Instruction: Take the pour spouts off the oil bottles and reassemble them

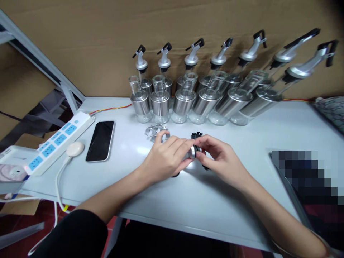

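Note:
Above the middle of the table, my left hand [168, 154] is closed round a silver bottle pourer [192, 152], with most of it hidden under the fingers. The pourer's black stopper end points right. My right hand [223, 161] pinches that end between thumb and fingertips. Just behind the hands lie small black parts [197, 135], and another black piece [205, 167] shows below my right fingers. Loose silver pieces [154, 132] lie beyond my left hand. Farther back, uncapped glass bottles with steel sleeves [160, 104] stand in a row.
Behind them stand several bottles fitted with pourers [191, 59], against a cardboard wall [107, 46]. On the left are a phone [100, 141], a power strip [57, 141] and a round white plug [75, 148] with a cable. A dark flat object [288, 193], partly pixelated, lies at right.

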